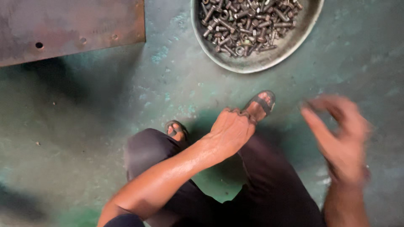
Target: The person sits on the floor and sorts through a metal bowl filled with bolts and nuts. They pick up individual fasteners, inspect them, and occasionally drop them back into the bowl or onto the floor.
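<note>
I look down at my own legs in dark trousers and two sandalled feet on a green floor. My left hand (229, 130) is closed in a fist just above my knee, near the right sandal (261, 103); whether anything is inside the fist cannot be seen. My right hand (341, 138) is blurred by motion at the right, fingers apart and curled, nothing visible in it. A round metal pan (252, 65) full of several dark bolts and nuts (246, 25) sits on the floor ahead of my feet.
A rusty steel plate (71, 27) with small holes lies at the top left, casting a shadow on the worn green floor (84, 126). The other sandal (176, 129) peeks out by my left knee.
</note>
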